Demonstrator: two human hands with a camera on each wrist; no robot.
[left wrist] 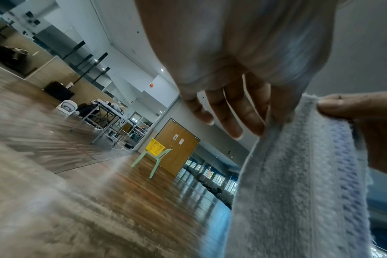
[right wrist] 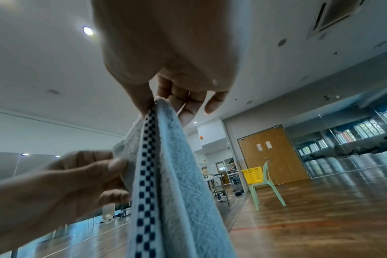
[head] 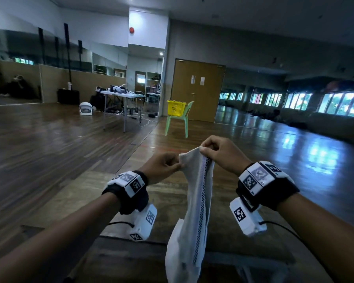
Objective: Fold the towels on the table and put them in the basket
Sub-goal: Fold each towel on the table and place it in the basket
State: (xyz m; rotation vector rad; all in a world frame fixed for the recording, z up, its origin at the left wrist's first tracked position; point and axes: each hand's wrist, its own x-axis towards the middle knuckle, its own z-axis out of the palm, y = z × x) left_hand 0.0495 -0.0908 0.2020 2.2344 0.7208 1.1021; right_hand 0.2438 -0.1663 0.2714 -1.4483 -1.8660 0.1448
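A white towel [head: 194, 209] with a dark checkered stripe hangs lengthwise in the air above the wooden table [head: 164, 193]. My right hand [head: 219, 154] pinches its top corner between thumb and fingers. My left hand [head: 166, 164] pinches the top edge just to the left and slightly lower. In the right wrist view the towel [right wrist: 166, 174] drops from my right hand [right wrist: 166, 97], with my left hand [right wrist: 82, 176] gripping its side. In the left wrist view my left hand [left wrist: 274, 111] holds the towel [left wrist: 298, 174] edge. A yellow basket [head: 175, 108] sits on a green chair [head: 180, 121] far ahead.
A wide wooden floor [head: 70, 139] lies between the table and the chair. A white folding table [head: 121, 94] with gear stands at the back left, by a mirrored wall. Brown double doors [head: 198, 88] are behind the chair.
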